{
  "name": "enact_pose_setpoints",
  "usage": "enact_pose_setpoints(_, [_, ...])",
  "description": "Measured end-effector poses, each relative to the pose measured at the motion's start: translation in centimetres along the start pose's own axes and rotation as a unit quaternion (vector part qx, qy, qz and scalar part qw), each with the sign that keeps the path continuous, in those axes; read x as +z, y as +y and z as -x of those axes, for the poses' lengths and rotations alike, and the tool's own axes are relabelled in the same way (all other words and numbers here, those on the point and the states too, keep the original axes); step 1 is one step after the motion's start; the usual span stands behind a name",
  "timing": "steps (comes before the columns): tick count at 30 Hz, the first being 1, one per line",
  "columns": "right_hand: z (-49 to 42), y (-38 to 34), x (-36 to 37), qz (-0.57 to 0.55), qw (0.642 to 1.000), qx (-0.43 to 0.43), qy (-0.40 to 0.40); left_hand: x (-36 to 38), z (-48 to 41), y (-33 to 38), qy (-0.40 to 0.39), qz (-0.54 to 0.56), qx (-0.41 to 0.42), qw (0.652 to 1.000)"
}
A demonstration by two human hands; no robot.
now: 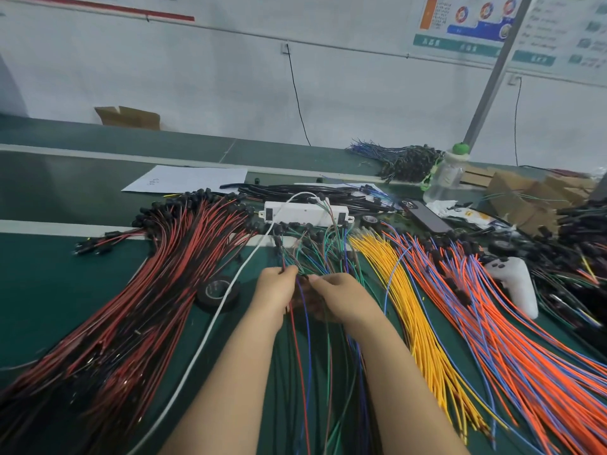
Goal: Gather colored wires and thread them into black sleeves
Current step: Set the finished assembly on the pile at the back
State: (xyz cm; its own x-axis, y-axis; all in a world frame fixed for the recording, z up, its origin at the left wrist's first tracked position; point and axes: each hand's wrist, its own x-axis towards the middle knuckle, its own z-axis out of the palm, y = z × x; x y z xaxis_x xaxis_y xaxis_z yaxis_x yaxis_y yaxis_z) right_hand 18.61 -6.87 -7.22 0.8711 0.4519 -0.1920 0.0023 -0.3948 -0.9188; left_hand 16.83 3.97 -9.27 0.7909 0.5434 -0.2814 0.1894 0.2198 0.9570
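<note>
Pinching a thin cluster of colored wires (305,323) between the left hand (276,290) and the right hand (343,298), close together, fingertips curled on red, blue and green strands just above the green counter (49,274). At 9 o'clock of the hands, a black tape roll (205,298) crossed by a white cable (210,326); further toward 9, a red-and-black bundle (131,290). At 3 o'clock, yellow wires (414,307), then orange-and-blue wires (499,323). At 12 o'clock, a white box (305,213), with black sleeves (295,191) just beyond.
</note>
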Motion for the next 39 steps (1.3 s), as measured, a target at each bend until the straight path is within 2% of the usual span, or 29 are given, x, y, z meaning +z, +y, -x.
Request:
enact_pose_setpoints(6, [-0.5,0.5,-0.6,-0.043,0.998,0.022,0.031,-0.6,-0.4,-0.5,0.017,0.041,-0.002,0.999])
enact_pose_setpoints(9, [-1.0,0.4,-1.6,-0.001,0.99,-0.021,0.139,-1.2,-0.2,-0.2,0.02,0.077,-0.01,0.997])
enact_pose_setpoints(12, [-1.5,0.5,-3.0,0.09,0.968,-0.048,0.23,-2.0,0.8,1.5,-0.03,0.195,-0.016,0.98])
enact_pose_setpoints(14, [-1.8,1.1,-3.8,0.158,0.962,-0.02,0.224,-2.4,2.0,3.7,-0.056,0.237,0.034,0.969])
enact_pose_setpoints(16, [-2.0,2.0,-4.3,0.181,0.958,0.014,0.22,-3.0,3.2,6.5,-0.059,0.248,0.116,0.96])
enact_pose_setpoints(18, [-2.0,2.8,-4.9,0.15,0.956,0.023,0.25,-3.9,3.9,9.1,-0.034,0.24,0.182,0.953])
enact_pose_setpoints(20, [-1.7,3.0,-5.4,0.097,0.954,0.023,0.283,-5.1,4.0,10.7,-0.002,0.233,0.204,0.951])
enact_pose_setpoints(22, [-1.2,2.5,-5.5,-0.007,0.967,-0.009,0.253,-5.6,4.0,11.0,0.0,0.215,0.189,0.958])
enact_pose_setpoints(24, [-0.3,1.0,-4.7,-0.115,0.977,-0.068,0.164,-4.6,4.2,10.2,-0.03,0.161,0.162,0.973])
enact_pose_setpoints(25, [-0.2,0.4,-4.3,-0.123,0.98,-0.097,0.123,-3.8,4.4,9.5,-0.049,0.132,0.158,0.977])
enact_pose_setpoints(27, [0.1,-0.8,-3.6,-0.042,0.989,-0.127,0.064,-2.6,5.0,8.8,-0.085,0.094,0.186,0.974])
enact_pose_setpoints(29, [0.1,-1.6,-2.9,0.016,0.992,-0.119,0.039,-2.3,5.9,9.5,-0.121,0.082,0.239,0.96])
enact_pose_setpoints(33, [0.0,-3.0,-1.8,-0.041,0.992,-0.117,-0.036,-3.4,7.6,13.0,-0.163,0.126,0.323,0.924])
enact_pose_setpoints(36, [0.0,-4.6,-0.8,0.051,0.986,-0.152,-0.045,-4.1,8.9,15.4,-0.163,0.169,0.363,0.902])
enact_pose_setpoints(37, [0.0,-5.1,-0.6,0.03,0.984,-0.169,-0.042,-4.3,9.1,16.0,-0.155,0.173,0.372,0.899])
enact_pose_setpoints(39, [0.3,-6.3,-0.1,-0.119,0.973,-0.195,-0.045,-4.4,9.0,16.4,-0.124,0.164,0.372,0.905])
